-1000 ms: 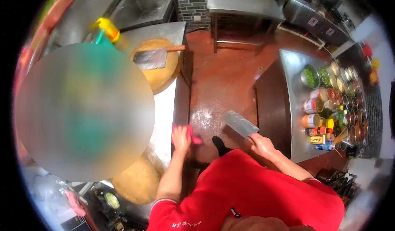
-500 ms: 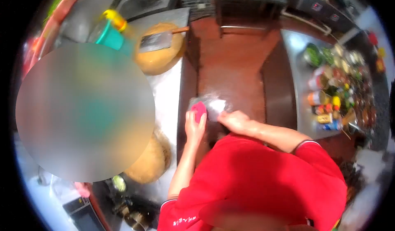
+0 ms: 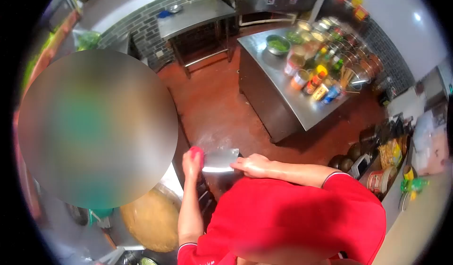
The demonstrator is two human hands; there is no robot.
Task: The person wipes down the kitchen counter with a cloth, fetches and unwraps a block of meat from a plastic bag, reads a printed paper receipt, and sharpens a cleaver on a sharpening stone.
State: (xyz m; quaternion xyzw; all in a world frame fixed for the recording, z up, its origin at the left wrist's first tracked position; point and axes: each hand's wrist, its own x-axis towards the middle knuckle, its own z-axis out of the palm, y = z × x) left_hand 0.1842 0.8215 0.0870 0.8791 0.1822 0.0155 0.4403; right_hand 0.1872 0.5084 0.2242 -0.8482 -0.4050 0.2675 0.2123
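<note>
In front of my red shirt, a wide-bladed cleaver [image 3: 220,161] is held out over the floor, its blade flat and shiny. My right hand [image 3: 254,165] grips it at the handle end, and the handle is mostly covered by the fingers. My left hand [image 3: 190,166] is closed around a bright pink cloth [image 3: 197,156] at the far left end of the blade. Whether the cloth touches the metal I cannot tell.
A round wooden chopping board [image 3: 153,218] lies on the left counter, partly behind a blurred patch. Ahead right, a steel table [image 3: 297,105] carries a bowl of greens [image 3: 277,45], bottles and jars. Another steel table [image 3: 197,17] stands against the brick wall.
The view has swung to the right, bringing the steel table nearer the middle. My left hand with the cloth is farther from my right hand, and more of the cleaver's blade shows.
</note>
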